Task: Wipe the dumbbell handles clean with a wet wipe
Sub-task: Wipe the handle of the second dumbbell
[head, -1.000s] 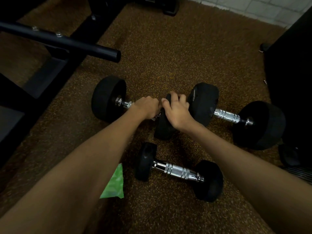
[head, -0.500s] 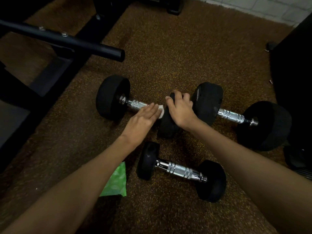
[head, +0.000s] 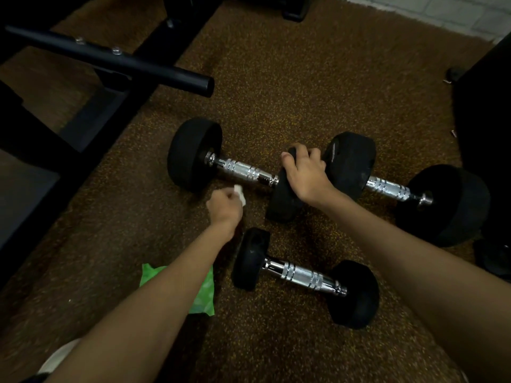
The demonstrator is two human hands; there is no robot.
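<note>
i note the chrome knurled dumbbell handle lying on speckled brown floor matting, the left hand fisted on a white wet wipe just beside it, the right hand gripping its black head.

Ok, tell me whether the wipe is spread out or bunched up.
Bunched up: the wipe is a small white wad gripped in the left hand.

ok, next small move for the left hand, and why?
Probably lower the wipe onto the near handle and rub along it. The left hand pinches the wipe clear of every handle, and that one looks closest. The right hand grips a head of the left dumbbell and may need to shift over to steady the near one.
</note>
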